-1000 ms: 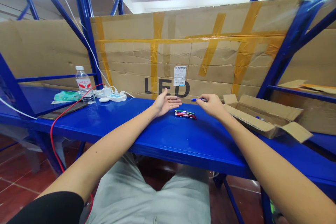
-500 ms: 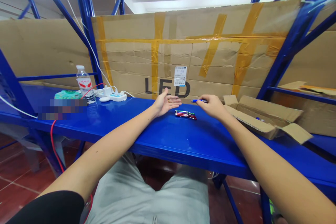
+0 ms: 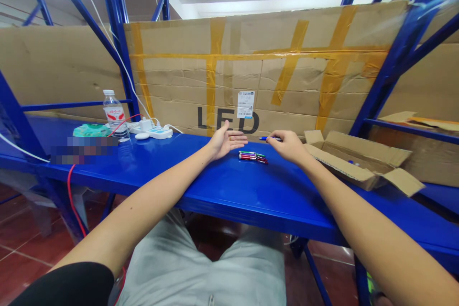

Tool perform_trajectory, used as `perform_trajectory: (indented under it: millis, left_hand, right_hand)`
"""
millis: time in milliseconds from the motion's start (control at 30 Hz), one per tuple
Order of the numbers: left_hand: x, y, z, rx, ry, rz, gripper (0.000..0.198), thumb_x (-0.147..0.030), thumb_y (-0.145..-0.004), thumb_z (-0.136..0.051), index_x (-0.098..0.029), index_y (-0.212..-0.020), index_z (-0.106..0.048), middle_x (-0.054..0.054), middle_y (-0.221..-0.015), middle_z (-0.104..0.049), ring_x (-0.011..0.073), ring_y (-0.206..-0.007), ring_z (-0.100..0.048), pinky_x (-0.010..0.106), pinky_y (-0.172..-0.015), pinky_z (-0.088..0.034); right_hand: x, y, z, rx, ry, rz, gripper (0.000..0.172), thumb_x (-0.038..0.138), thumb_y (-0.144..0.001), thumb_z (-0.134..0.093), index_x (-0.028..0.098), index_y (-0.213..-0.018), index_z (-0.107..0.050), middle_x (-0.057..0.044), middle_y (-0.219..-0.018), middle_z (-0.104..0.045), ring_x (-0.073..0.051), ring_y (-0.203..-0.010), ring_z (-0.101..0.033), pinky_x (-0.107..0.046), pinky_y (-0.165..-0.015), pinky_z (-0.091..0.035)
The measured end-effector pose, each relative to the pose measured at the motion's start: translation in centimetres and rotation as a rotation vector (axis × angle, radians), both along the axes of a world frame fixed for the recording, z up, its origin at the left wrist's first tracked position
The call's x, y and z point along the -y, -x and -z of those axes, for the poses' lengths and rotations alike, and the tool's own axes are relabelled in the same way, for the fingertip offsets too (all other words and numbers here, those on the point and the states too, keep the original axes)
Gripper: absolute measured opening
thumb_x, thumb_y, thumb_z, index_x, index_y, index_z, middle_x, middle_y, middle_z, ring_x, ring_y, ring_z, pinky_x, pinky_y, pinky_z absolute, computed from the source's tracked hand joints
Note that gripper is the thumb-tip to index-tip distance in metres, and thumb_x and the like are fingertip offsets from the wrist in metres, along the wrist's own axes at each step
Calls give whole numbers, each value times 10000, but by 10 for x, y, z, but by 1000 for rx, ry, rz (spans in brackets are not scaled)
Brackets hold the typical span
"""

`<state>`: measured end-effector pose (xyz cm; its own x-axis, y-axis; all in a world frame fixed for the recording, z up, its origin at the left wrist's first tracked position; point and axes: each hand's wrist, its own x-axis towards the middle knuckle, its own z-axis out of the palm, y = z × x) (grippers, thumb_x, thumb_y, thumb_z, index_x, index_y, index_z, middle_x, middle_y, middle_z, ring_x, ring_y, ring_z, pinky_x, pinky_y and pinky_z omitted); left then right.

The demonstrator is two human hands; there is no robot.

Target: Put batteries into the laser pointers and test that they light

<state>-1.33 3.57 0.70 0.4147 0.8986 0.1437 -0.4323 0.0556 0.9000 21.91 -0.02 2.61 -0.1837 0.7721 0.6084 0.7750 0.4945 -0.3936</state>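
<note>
Between the fingers of my right hand (image 3: 289,144) is a blue pen (image 3: 264,138), its tip end pointing left toward my other hand. My left hand (image 3: 224,141) is held open above the blue tabletop (image 3: 222,181), fingers stretched to the right and nothing in the palm. Several pens (image 3: 252,156), with red, green and silver showing, lie side by side on the table, just in front of and between both hands. No hand touches them.
At the right sits an open cardboard box (image 3: 362,158) with a small blue-and-white item inside. A water bottle (image 3: 115,117), a power strip (image 3: 159,132) and a green packet (image 3: 91,130) stand at the left. A large LED carton (image 3: 179,81) closes off the back.
Both hands keep almost the same pose. The blue pen in my right hand has shifted very slightly left; the view itself has moved a little.
</note>
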Motion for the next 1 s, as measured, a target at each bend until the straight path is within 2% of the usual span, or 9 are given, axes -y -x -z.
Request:
perform_trajectory:
  millis: [200,467,633,767,1000]
  left_hand:
    - [0,1,0,0,-4,22,774,-642,-923,-286,14,-1240,-545,313,-1164,-635,341,-1089,-649,441,-988,-462]
    - [1,1,-1,-42,-9,23,779,-654,-924,-249,-20,-1274,-536,282,-1222,-621,341,-1127,-627,468,-1010,-445]
    - [3,0,-2,-53,-16,22,789,-666,-918,-237,-35,-1297,-522,281,-1242,-609,350,-1155,-610,492,-1016,-435]
    - [4,0,-2,-49,-16,12,780,-650,-923,-245,-6,-1229,-562,304,-1220,-609,358,-1154,-608,485,-1018,-434]
    - [5,-1,-2,-86,-49,-3,744,-667,-919,-250,-41,-1113,-602,273,-1179,-638,316,-1065,-654,442,-968,-477]
  right_hand:
    - [1,1,0,-3,14,-43,297,354,-774,-488,145,-693,-683,-51,-679,-681,-174,-672,-553,-270,-612,-373]
    - [2,3,0,23,72,-117,302,364,-800,-484,158,-683,-670,-52,-705,-687,-180,-701,-564,-281,-648,-383]
    - [-1,2,4,85,81,-98,304,366,-812,-479,162,-686,-665,-45,-696,-671,-174,-685,-552,-282,-638,-373]
    - [-5,0,6,146,75,-85,304,354,-809,-480,163,-640,-646,-25,-621,-614,-159,-636,-512,-280,-601,-343]
    - [-6,2,9,108,77,-190,299,358,-830,-494,154,-723,-684,-33,-686,-659,-166,-684,-536,-272,-636,-368]
